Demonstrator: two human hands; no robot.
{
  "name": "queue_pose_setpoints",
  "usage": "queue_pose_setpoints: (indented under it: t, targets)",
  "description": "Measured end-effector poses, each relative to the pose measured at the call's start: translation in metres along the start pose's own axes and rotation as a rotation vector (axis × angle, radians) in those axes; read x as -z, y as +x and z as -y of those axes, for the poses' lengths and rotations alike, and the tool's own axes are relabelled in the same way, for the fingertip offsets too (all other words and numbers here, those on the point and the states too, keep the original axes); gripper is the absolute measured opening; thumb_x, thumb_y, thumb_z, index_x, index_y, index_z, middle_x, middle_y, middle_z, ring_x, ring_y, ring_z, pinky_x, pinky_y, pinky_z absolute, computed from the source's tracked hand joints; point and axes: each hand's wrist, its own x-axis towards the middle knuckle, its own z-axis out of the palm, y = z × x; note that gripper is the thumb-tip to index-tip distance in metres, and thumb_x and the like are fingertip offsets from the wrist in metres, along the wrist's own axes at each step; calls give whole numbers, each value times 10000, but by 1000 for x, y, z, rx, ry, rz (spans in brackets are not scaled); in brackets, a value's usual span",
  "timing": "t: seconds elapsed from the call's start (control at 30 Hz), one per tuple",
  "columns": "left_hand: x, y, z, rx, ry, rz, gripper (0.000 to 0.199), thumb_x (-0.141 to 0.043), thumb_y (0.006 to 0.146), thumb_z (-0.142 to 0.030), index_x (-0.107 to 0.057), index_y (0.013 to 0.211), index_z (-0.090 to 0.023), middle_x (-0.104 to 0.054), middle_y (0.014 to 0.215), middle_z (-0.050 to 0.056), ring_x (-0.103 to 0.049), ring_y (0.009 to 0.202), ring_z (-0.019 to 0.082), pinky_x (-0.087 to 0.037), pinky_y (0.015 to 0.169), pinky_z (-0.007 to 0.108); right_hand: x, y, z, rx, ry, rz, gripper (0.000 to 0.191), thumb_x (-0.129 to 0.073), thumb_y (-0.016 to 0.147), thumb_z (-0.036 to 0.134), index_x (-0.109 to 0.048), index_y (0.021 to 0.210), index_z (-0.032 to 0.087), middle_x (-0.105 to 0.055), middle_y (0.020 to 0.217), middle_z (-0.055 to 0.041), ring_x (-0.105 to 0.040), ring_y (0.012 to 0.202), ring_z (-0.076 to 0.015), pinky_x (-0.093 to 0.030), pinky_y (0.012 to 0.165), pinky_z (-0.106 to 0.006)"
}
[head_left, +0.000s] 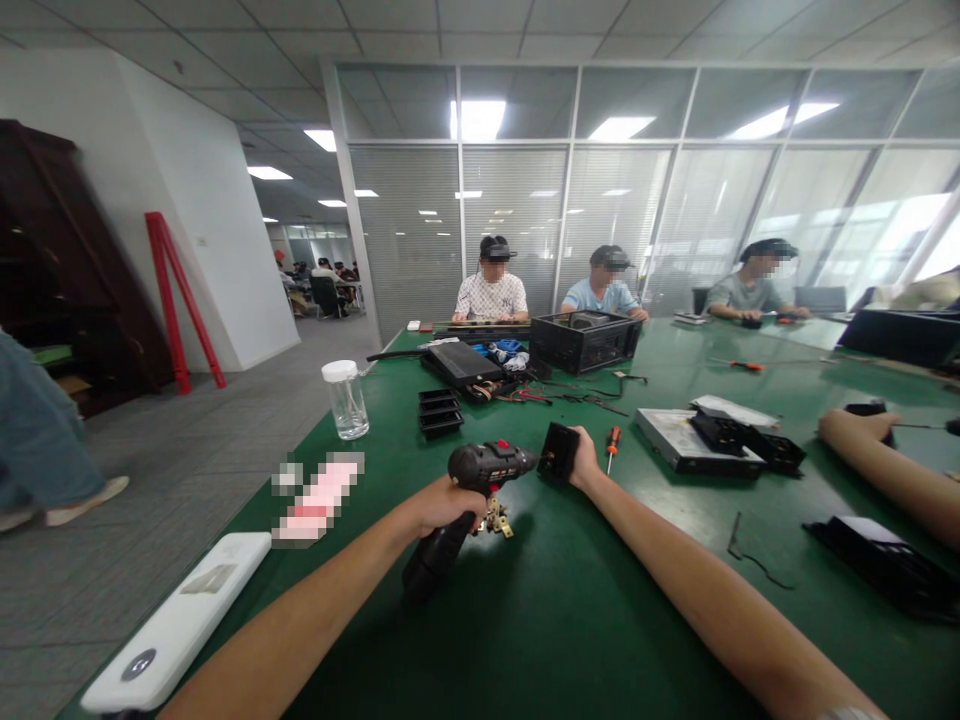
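While the left hand point(442, 505) is closed around the grip of the black cordless drill point(469, 500) at lower centre of the frame, the drill's nose points right toward a small black part point(559, 452). The right hand point(583, 458) is wrapped around that part's right edge and holds it upright against the drill tip, just above the green table point(570, 610). A small brass-coloured piece point(496, 520) lies on the table directly below the drill body.

Right of the right hand, a red-handled screwdriver point(613, 442) rests on the table, apart from the fingers. Further right sits a flat grey drive unit point(679, 442) with black parts on top. A clear plastic jar point(346, 400) with a white lid stands left of centre, and a white oblong device point(176, 630) lies at the lower left table edge. An open black computer case point(583, 340) stands at upper centre. Another person's forearm point(892, 470) reaches in from the right edge. Three seated people occupy the far side of the table.
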Motion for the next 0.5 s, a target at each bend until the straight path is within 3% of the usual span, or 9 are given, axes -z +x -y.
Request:
queue_pose_setpoints:
  t: [0.5]
  targets:
    - [-1,1,1,15,-11,3,83,-511,531,-118,-580,577,-115,-535,533,4,-462,483,109,-351,483,240,0,-1,0,9,-9,32,221,-425,706,394,-485,612,203,-533,465,-22,-508,413,-174,-423,407,-308]
